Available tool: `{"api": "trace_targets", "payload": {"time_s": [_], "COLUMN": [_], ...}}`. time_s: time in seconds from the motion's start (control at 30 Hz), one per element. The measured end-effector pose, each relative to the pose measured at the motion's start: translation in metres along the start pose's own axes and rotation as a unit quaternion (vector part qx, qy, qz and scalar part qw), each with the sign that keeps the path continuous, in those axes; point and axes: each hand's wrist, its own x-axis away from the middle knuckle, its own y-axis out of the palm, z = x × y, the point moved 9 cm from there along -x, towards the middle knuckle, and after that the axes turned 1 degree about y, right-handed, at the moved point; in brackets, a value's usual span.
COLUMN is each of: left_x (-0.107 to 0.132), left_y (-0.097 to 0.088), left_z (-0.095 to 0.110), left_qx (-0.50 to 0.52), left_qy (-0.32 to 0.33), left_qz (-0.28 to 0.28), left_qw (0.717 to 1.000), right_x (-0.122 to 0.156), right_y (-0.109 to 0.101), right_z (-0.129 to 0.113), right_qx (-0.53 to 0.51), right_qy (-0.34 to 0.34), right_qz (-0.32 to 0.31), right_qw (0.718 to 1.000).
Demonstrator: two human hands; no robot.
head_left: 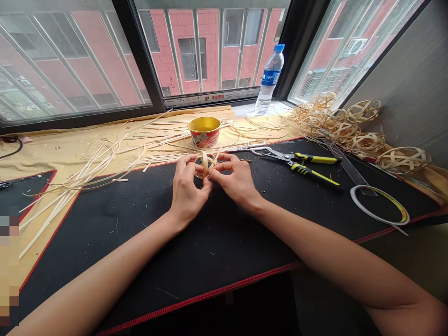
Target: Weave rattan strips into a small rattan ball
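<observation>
Between my two hands is a small open-weave ball of pale bamboo strips [206, 161], held just above the black mat. My left hand [189, 186] has its fingers curled around the ball's left side. From the right, my right hand [238, 179] pinches the ball's strips between thumb and fingers. Parts of the ball are hidden behind the fingers. Just beyond the hands stands a red bowl with a gold inside [205, 135].
Loose bamboo strips [94, 163] spread across the left and back. Yellow-and-black-handled pliers [308, 168], scissors [261, 148] and a tape roll [380, 205] lie on the black mat [224, 252] at right. Several woven balls [360, 116] pile beyond; a water bottle [269, 81] stands by the window.
</observation>
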Motion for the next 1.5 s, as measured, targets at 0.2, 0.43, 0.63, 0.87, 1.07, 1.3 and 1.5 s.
{"api": "trace_targets", "payload": {"time_s": [0.2, 0.43, 0.63, 0.87, 1.07, 1.3, 1.5], "left_x": [0.0, 0.0, 0.001, 0.001, 0.002, 0.003, 0.003], "left_y": [0.0, -0.001, 0.002, 0.002, 0.004, 0.009, 0.013], "left_z": [0.0, 0.001, 0.002, -0.006, -0.003, -0.003, -0.006], "left_qx": [-0.004, -0.015, -0.023, -0.008, -0.018, -0.033, -0.015], "left_qy": [0.007, 0.012, 0.011, -0.002, 0.019, 0.029, 0.023], "left_qz": [-0.003, 0.011, 0.004, 0.023, 0.024, 0.008, -0.008], "left_qw": [1.0, 1.0, 1.0, 1.0, 0.999, 0.999, 1.0], "right_x": [0.001, 0.003, 0.005, 0.01, 0.012, 0.015, 0.017], "right_y": [-0.002, 0.0, 0.001, 0.006, 0.012, 0.006, 0.004], "right_z": [-0.001, -0.003, 0.002, 0.015, 0.021, 0.025, 0.03], "right_qx": [0.012, 0.016, 0.012, -0.029, -0.049, -0.034, -0.037], "right_qy": [-0.01, 0.016, 0.04, 0.06, 0.1, 0.127, 0.137], "right_qz": [0.005, 0.005, 0.018, 0.036, 0.03, 0.074, 0.091], "right_qw": [1.0, 1.0, 0.999, 0.997, 0.993, 0.989, 0.986]}}
